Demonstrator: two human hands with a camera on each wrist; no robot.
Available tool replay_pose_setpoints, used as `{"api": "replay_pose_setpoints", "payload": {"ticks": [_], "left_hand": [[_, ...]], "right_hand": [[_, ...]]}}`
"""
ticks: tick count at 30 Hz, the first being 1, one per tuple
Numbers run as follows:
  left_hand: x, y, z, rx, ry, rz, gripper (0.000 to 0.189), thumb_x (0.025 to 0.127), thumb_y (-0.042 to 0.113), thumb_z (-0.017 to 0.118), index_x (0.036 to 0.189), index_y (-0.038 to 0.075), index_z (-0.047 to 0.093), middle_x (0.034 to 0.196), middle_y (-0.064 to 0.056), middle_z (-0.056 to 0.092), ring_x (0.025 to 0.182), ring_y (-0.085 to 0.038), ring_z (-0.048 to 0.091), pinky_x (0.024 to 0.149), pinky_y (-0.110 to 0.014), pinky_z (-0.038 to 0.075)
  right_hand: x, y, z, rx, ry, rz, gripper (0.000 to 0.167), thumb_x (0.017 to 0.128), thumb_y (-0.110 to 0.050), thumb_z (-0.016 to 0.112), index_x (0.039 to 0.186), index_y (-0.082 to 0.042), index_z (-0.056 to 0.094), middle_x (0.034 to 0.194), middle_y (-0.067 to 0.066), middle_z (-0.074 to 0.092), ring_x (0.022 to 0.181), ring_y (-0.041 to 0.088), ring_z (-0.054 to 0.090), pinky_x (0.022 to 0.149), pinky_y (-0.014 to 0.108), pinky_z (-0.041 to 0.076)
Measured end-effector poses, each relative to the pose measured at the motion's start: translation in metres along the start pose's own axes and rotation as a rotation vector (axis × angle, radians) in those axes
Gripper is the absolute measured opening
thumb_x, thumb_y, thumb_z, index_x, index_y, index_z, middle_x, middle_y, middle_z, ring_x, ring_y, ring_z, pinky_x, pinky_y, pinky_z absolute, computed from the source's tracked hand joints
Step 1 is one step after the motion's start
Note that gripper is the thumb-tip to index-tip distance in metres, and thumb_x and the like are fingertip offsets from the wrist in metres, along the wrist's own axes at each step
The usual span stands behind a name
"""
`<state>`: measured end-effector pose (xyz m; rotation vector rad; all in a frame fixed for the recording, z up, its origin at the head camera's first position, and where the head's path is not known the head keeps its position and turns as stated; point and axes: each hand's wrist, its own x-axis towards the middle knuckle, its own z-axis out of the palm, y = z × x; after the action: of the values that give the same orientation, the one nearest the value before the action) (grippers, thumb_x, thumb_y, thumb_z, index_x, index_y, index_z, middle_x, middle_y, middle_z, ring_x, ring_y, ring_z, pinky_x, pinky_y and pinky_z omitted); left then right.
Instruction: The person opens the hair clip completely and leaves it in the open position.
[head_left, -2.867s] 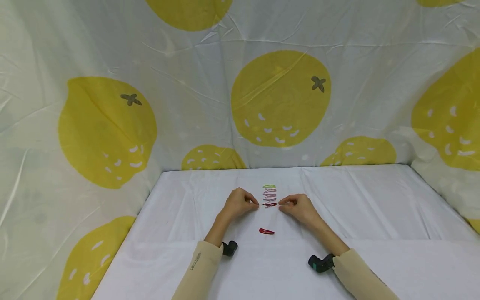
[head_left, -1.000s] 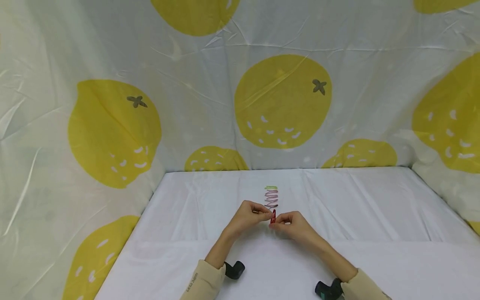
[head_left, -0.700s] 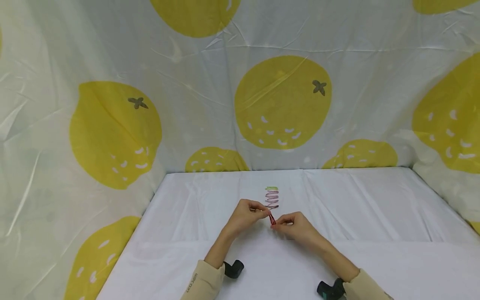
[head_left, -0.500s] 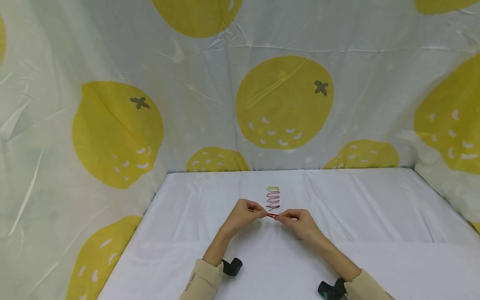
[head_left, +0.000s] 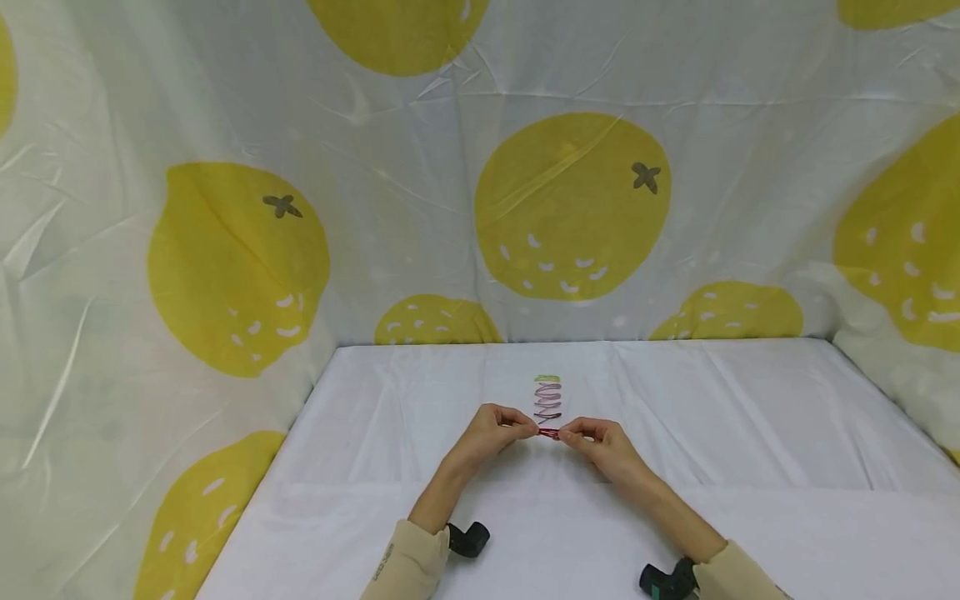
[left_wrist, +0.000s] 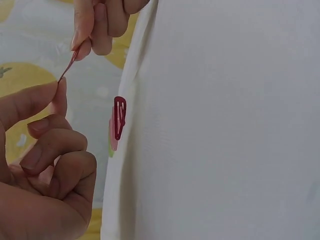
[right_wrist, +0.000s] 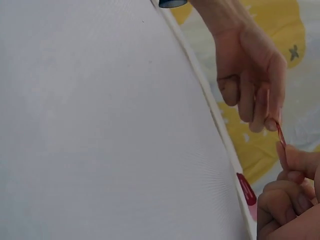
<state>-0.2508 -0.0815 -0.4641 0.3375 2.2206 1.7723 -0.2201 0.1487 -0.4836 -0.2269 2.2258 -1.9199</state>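
A red snap hair clip (head_left: 549,433) is stretched crosswise between my two hands, just in front of a column of clips. The thumb and fingertips of my left hand (head_left: 491,432) pinch one end; those of my right hand (head_left: 606,450) pinch the other. Both wrist views show the held clip (left_wrist: 68,65) edge-on, as a thin red strip above the table. Closest to it in the column lies a dark red hair clip (left_wrist: 120,117). Beyond that come several pink hair clips (head_left: 547,397) and, farthest off, a green one (head_left: 547,378).
White cloth (head_left: 750,417) covers the table, with a fold line across its front part. A lemon-print curtain (head_left: 420,200) hangs behind and at the sides. Each wrist carries a black camera, the left camera (head_left: 469,540) and the right camera (head_left: 666,580).
The red clip, earlier lying alone on the near table, was picked up by both hands. It turned from pointing away to lying crosswise and came up to the column's near end.
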Motion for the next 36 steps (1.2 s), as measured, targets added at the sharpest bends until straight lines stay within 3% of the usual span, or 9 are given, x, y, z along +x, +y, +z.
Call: {"api": "replay_pose_setpoints", "payload": {"ticks": [7, 14, 21, 27, 31, 34, 36], "left_hand": [[-0.0023, 0.001, -0.0013, -0.047, -0.01, -0.02, 0.025, 0.089, 0.011, 0.077, 0.101, -0.011, 0.075, 0.058, 0.014, 0.053, 0.052, -0.007, 0.031, 0.051, -0.022, 0.026], [-0.0002, -0.0023, 0.002, 0.016, -0.014, 0.004, 0.023, 0.086, 0.018, 0.084, 0.099, -0.001, 0.079, 0.059, 0.011, 0.051, 0.056, -0.006, 0.037, 0.052, -0.021, 0.029], [-0.0023, 0.0056, 0.0035, 0.134, 0.027, 0.115, 0.01, 0.082, 0.009, 0.086, 0.09, 0.005, 0.082, 0.059, 0.006, 0.052, 0.056, -0.007, 0.039, 0.053, -0.019, 0.031], [-0.0032, 0.0069, 0.0007, 0.173, 0.026, 0.113, 0.01, 0.083, 0.01, 0.086, 0.091, 0.004, 0.083, 0.059, 0.005, 0.051, 0.056, -0.006, 0.039, 0.054, -0.019, 0.031], [-0.0035, 0.007, -0.0003, 0.192, 0.027, 0.122, 0.01, 0.084, 0.011, 0.085, 0.091, 0.004, 0.083, 0.071, 0.0, 0.068, 0.06, -0.004, 0.047, 0.057, -0.018, 0.038], [-0.0029, 0.0066, -0.001, 0.207, 0.029, 0.129, 0.009, 0.085, 0.012, 0.084, 0.09, 0.004, 0.083, 0.086, -0.008, 0.078, 0.065, -0.004, 0.054, 0.062, -0.018, 0.044], [-0.002, 0.0059, -0.0018, 0.221, 0.026, 0.136, 0.008, 0.085, 0.012, 0.084, 0.09, 0.005, 0.084, 0.089, -0.012, 0.079, 0.066, -0.004, 0.055, 0.062, -0.018, 0.044]], "right_hand": [[0.0003, 0.0023, -0.0012, 0.134, -0.051, 0.085, 0.026, 0.099, -0.024, 0.071, 0.108, -0.001, 0.074, 0.058, -0.01, 0.033, 0.051, 0.007, 0.025, 0.049, 0.023, 0.022], [0.0012, 0.003, -0.0057, 0.17, -0.04, 0.186, 0.026, 0.097, -0.026, 0.073, 0.108, -0.002, 0.075, 0.055, -0.011, 0.033, 0.049, 0.006, 0.024, 0.048, 0.021, 0.023], [0.0013, 0.0007, -0.0078, 0.191, -0.087, 0.186, 0.028, 0.097, -0.027, 0.072, 0.11, -0.002, 0.073, 0.055, -0.011, 0.032, 0.048, 0.005, 0.023, 0.047, 0.021, 0.022], [0.0007, -0.0003, -0.0069, 0.18, -0.047, 0.176, 0.026, 0.095, -0.029, 0.075, 0.11, -0.008, 0.076, 0.055, -0.011, 0.031, 0.048, 0.005, 0.024, 0.047, 0.022, 0.022], [0.0008, 0.0005, -0.0059, 0.165, -0.011, 0.18, 0.028, 0.093, -0.029, 0.078, 0.11, -0.008, 0.078, 0.055, -0.011, 0.032, 0.048, 0.006, 0.024, 0.047, 0.022, 0.021], [0.0013, 0.001, -0.0062, 0.118, 0.014, 0.167, 0.031, 0.09, -0.03, 0.081, 0.111, -0.008, 0.079, 0.061, -0.014, 0.049, 0.053, 0.005, 0.029, 0.049, 0.022, 0.025], [0.0018, 0.0015, -0.007, 0.06, 0.03, 0.123, 0.031, 0.09, -0.029, 0.081, 0.112, -0.007, 0.08, 0.074, -0.013, 0.066, 0.062, 0.004, 0.04, 0.055, 0.021, 0.033]]}}
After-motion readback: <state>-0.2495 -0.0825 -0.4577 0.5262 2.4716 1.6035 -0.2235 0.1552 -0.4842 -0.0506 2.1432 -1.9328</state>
